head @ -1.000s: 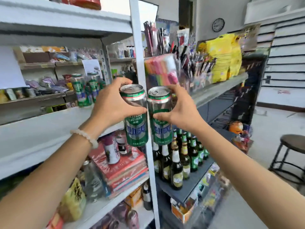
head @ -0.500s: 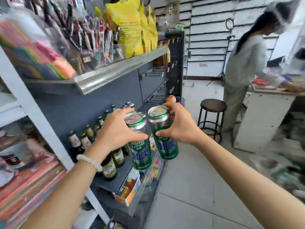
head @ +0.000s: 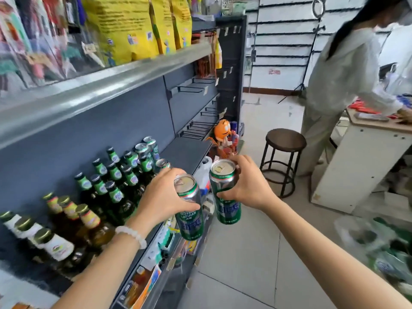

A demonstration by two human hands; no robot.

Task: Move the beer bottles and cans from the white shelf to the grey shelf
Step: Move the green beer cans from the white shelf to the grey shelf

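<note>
The two green cans, one gripped in the left hand (head: 163, 197) and one in the right hand (head: 245, 186), hung near the grey shelf (head: 187, 150), where a careless set-down could topple the crowded bottles (head: 116, 188).

The head camera is looking forward and down along the grey shelf (head: 185, 152), close over both forearms. It is facing the shop floor (head: 245, 253) beyond.
</note>
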